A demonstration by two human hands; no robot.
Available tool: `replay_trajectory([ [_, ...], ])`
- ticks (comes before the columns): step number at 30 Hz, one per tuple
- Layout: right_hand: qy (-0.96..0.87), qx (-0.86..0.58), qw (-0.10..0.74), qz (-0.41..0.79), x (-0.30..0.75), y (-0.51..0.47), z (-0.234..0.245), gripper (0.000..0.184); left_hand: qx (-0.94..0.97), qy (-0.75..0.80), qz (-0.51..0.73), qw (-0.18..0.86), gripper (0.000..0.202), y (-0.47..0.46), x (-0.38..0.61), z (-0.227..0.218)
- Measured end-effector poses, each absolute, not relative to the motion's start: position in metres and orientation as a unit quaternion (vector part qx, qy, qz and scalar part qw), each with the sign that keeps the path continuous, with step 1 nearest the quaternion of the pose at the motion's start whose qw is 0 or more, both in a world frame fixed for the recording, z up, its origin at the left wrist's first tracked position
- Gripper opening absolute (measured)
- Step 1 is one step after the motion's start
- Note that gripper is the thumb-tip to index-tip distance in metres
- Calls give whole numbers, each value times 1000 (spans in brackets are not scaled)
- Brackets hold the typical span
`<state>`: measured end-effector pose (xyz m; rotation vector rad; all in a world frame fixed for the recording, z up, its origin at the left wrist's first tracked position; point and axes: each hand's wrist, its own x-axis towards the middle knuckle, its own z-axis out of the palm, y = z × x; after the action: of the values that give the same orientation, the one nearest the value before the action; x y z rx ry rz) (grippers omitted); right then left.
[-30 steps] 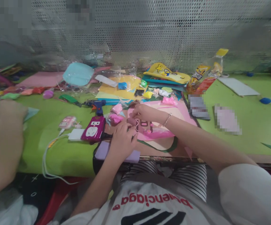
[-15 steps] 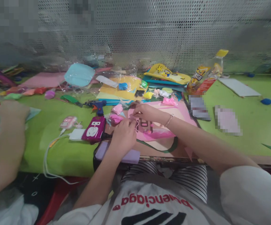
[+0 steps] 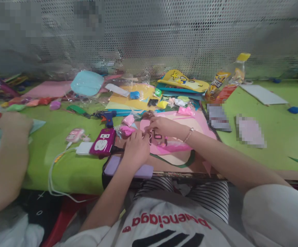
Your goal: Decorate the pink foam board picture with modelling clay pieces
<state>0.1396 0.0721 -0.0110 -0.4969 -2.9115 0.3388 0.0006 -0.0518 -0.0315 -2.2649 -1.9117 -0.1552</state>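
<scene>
Flat, pink, dark-marked paper (image 3: 176, 147) is lying by the left hand (image 3: 138, 147), under the right hand (image 3: 163, 126); I can't tell what they're holding.

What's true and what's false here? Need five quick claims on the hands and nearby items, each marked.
1. The right hand and left hand are close together at the pink sheet. True.
2. The bracelet is on the left wrist. False: it is on the right wrist.
3. The left forearm crosses over a lilac slab. True.
4. The blue glue gun is in the right hand. False: it lies apart from both hands.
5. The bottle is topped in blue. False: its cap is yellow.
</scene>
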Motion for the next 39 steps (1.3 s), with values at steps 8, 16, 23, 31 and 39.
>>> replay_trajectory([
  [8, -976, -175, 79, 107, 145, 68, -10, 29, -758, -645, -54, 86, 39, -53, 0, -34],
  [16, -981, -162, 65, 88, 148, 62, -7, 30, -752, -652, -50, 85, 41, -51, 0, -34],
  [23, -975, -191, 82, 82, 152, 61, -15, 29, -750, -653, -44, 96, 41, -51, 2, -34],
  [31, -970, -213, 84, 83, 151, 61, -17, 31, -748, -652, -44, 115, 38, -50, 2, -35],
  [39, -975, -191, 90, 60, 149, 64, -27, 24, -745, -657, -38, 108, 36, -49, 3, -34],
])
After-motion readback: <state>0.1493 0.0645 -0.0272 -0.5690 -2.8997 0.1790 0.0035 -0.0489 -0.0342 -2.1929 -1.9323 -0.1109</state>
